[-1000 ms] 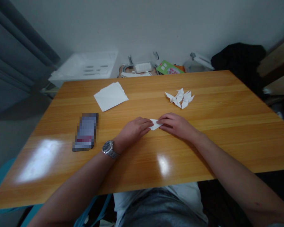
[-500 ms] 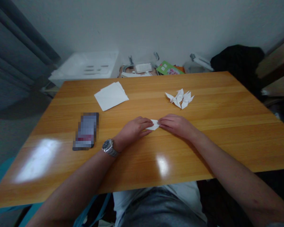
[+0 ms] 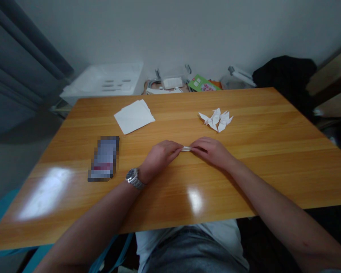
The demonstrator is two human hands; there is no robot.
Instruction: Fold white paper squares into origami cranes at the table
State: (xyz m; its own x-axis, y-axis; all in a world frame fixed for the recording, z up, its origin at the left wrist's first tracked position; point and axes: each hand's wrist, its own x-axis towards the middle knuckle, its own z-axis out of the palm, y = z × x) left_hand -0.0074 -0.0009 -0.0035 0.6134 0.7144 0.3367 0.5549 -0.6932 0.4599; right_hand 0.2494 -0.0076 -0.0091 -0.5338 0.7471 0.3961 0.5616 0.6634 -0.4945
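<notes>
A small folded piece of white paper (image 3: 186,149) shows as a thin strip between my two hands, over the middle of the table. My left hand (image 3: 165,154), with a metal watch (image 3: 134,178) on its wrist, pinches the paper's left end. The right end is gripped by the fingers of my right hand (image 3: 211,151). Fingertips hide both ends of the paper. Beyond my right hand lies a cluster of several folded white paper cranes (image 3: 216,120). A stack of white paper sheets (image 3: 134,116) rests further back on the left.
A phone (image 3: 104,158) with a blurred-out screen lies left of my left hand. Behind the far edge of the wooden table (image 3: 170,204) are a white plastic tray (image 3: 102,81), a green booklet (image 3: 203,83) and a dark cloth heap (image 3: 285,77) at right.
The folded paper showed a wider flat face before; now it appears as a narrow strip. My left thumb and fingers have closed together on its end. My right hand has barely moved.
</notes>
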